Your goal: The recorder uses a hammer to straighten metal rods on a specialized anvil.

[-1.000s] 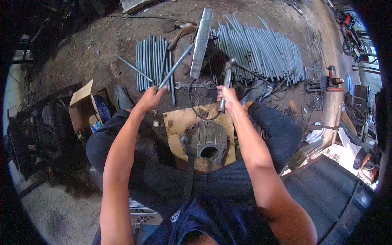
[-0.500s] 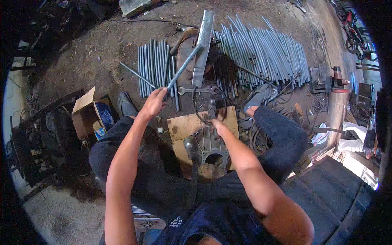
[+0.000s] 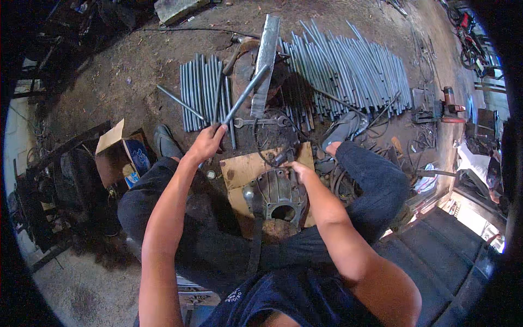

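I sit on the ground with a grey cast metal housing (image 3: 280, 195) between my legs, lying on a cardboard sheet (image 3: 238, 168). My left hand (image 3: 206, 143) grips the lower end of a long steel rod (image 3: 245, 94), which slants up and to the right above the ground. My right hand (image 3: 298, 170) is closed on a hammer (image 3: 285, 157), whose dark head is down at the top edge of the housing. A dark strap (image 3: 255, 240) runs from the housing toward my body.
Bundles of grey steel rods lie ahead, a small one (image 3: 199, 92) at left and a wide one (image 3: 351, 68) at right. Between them are a flat metal bar (image 3: 266, 54) and a spanner (image 3: 261, 122). An open cardboard box (image 3: 115, 155) stands at left, a red tool (image 3: 450, 104) at right.
My right hand swung the hammer down from a raised position onto the top of the housing. My left hand and its rod stayed almost in place.
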The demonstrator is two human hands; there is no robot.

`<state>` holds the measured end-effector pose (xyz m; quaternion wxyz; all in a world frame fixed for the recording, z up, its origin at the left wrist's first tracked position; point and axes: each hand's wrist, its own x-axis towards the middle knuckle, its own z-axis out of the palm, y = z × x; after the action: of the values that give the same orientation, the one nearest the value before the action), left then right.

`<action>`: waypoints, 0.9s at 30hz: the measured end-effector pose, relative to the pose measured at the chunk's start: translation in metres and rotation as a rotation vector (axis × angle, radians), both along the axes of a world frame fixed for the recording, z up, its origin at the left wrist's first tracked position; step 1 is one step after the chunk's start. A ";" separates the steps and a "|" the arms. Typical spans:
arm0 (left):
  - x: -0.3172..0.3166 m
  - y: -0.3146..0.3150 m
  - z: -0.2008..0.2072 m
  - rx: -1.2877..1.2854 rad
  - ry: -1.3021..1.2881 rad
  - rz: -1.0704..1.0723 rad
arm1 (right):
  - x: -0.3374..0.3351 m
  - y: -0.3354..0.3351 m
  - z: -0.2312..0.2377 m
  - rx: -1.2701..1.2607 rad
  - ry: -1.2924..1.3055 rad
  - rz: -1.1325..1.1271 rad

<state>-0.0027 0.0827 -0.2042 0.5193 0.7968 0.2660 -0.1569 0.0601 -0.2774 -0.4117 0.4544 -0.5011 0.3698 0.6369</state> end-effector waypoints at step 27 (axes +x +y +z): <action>0.015 -0.013 -0.014 0.230 -0.144 0.015 | 0.206 0.010 0.519 0.058 -1.814 -0.036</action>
<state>0.0124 0.0700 -0.2186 0.4435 0.8583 0.2502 -0.0642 0.2665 -0.2671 0.1068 0.5936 -0.7928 -0.1382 -0.0003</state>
